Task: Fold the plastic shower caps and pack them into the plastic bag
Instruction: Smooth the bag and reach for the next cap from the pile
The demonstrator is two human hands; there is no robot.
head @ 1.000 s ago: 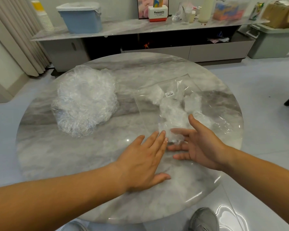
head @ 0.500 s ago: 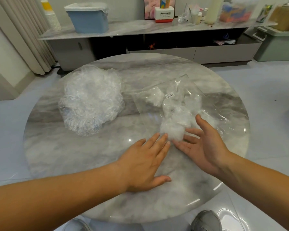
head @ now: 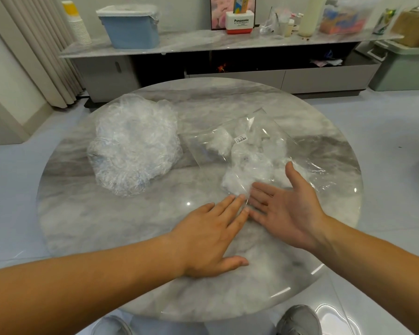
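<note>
Left hand [head: 211, 235] flat on the table [head: 107, 226], palm down, fingers straight and close together, thumb out toward me. The fingertips sit at the near edge of the plastic bag [head: 283, 141]. Right hand [head: 288, 209] is spread, palm turned up and inward, thumb pointing away from me. Its fingers [head: 261, 192] look blurred behind the clear film at that same edge, and I can't tell whether they are inside the mouth or just under the sheet. Neither hand grips anything. The bag lies flat on the right half of the round top, corner pointing away, with the white label [head: 242, 139] facing up. The folded caps [head: 247, 175] are bunched inside, just beyond my fingertips. The bag's right side runs close to the table rim. The pile of shower caps [head: 133, 146], loose and crumpled, sits on the left half, near the bag's left edge but apart from it, with a strip of bare marble between them. There is a wide band of bare marble on the near side under my forearms, out to the rim. My shoe [head: 299, 320] is just past the near rim.
</note>
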